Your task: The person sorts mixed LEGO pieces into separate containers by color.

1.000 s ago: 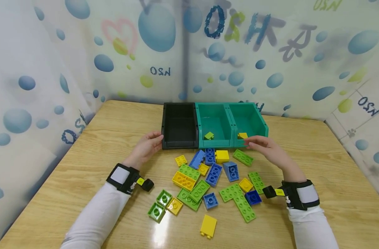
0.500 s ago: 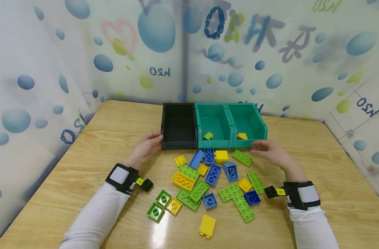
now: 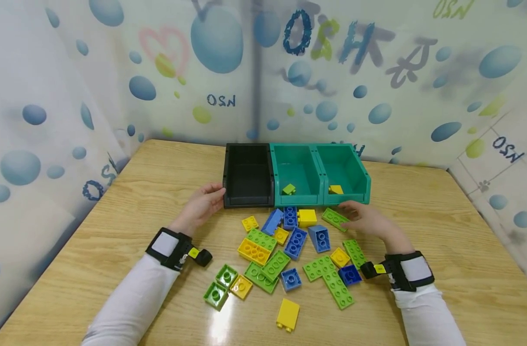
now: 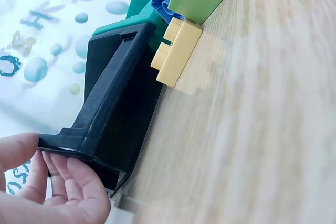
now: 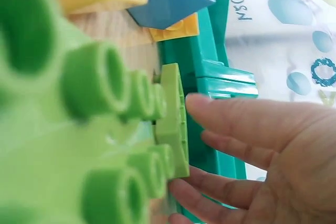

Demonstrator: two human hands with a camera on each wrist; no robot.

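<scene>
My left hand [image 3: 203, 207] holds the front left corner of the black bin [image 3: 249, 201]. In the left wrist view its thumb lies over the rim and its fingers are curled under it. My right hand [image 3: 367, 222] is at the long green brick [image 3: 334, 218] in front of the right teal bin [image 3: 362, 198]. The right wrist view shows the thumb and fingers [image 5: 226, 190] loosely spread around this brick [image 5: 176, 124], not closed on it. A yellow brick [image 3: 335, 189] lies in the right teal bin and a green one [image 3: 288, 189] in the middle teal bin [image 3: 299, 199].
Several blue, green and yellow bricks lie loose before the bins, among them a blue sloped brick [image 3: 319, 239], a dark blue brick [image 3: 350, 275] and a yellow brick [image 3: 288, 315]. A printed curtain [image 3: 194, 115] hangs behind the wooden table [image 3: 159, 168].
My right hand has drawn back from the right teal bin's front edge and come down to the long green brick. My left hand stays on the black bin.
</scene>
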